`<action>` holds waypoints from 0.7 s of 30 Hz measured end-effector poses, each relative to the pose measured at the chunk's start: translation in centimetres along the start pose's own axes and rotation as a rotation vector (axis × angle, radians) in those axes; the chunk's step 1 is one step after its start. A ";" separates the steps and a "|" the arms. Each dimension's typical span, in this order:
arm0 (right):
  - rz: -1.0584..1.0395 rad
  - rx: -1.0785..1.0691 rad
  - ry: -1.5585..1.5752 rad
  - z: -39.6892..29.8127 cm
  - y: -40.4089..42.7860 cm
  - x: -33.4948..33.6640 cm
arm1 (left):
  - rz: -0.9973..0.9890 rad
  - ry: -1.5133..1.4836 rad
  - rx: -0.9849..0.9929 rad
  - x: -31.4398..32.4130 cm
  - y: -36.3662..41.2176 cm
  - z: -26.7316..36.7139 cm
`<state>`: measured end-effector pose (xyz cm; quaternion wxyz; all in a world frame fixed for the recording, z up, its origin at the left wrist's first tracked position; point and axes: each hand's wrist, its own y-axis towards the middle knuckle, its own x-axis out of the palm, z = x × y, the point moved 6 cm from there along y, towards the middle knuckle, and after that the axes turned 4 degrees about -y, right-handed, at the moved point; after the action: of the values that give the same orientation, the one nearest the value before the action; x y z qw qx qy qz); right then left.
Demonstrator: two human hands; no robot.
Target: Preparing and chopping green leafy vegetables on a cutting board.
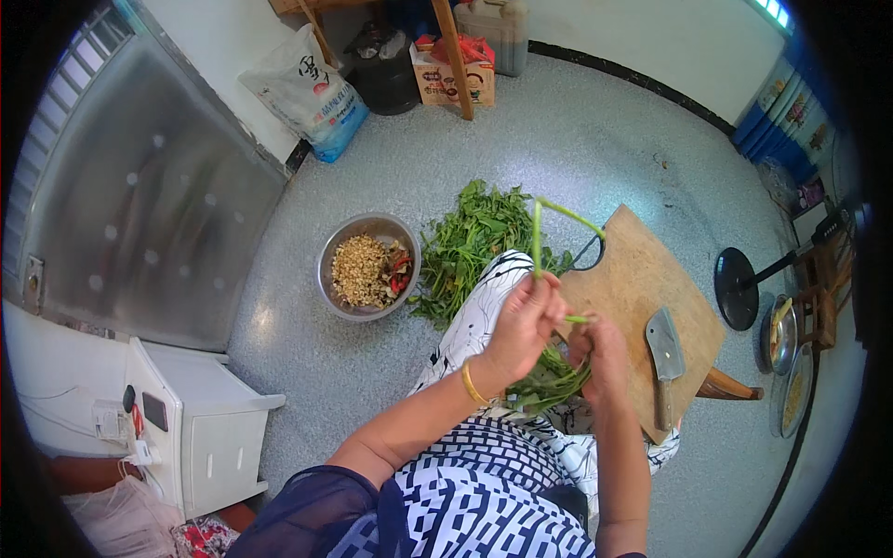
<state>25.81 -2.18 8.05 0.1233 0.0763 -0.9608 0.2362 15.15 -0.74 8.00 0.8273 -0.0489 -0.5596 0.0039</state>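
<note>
My left hand [527, 317], with a gold bracelet at the wrist, pinches a long green vegetable stem [536, 237]. Above the fingers the stem bends sharply and runs down to the right, towards the cutting board. My right hand [601, 352] grips the stem's lower end, and a short length shows between the two hands. Below them, close to my lap, is a bunch of leafy greens [558, 383]; whether my right hand also holds it, I cannot tell. A wooden cutting board [621, 279] lies to the right with a cleaver [666, 349] on it.
A pile of leafy greens [481, 230] lies on the floor beyond my knee. Left of it stands a metal bowl [322, 279] of chopped pieces and red peppers. A white cabinet [223, 439] is at left, a black round stand base [736, 289] at right.
</note>
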 end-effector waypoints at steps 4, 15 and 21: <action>-0.318 -0.026 -0.384 -1.3 -0.5 -0.5 | 0.118 0.163 0.167 -2.7 0.4 7.1; 0.241 -0.108 0.721 -7.0 7.6 -10.0 | 0.613 1.105 0.024 -21.9 -11.2 12.9; 0.182 -0.078 1.055 -6.0 10.5 -11.2 | 0.733 1.416 -0.092 -33.0 -17.6 11.8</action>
<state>35.57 10.83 5.60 0.5712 -0.1411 -0.7791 0.2165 -8.93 -19.39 -16.68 0.9294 -0.2546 0.1510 0.2205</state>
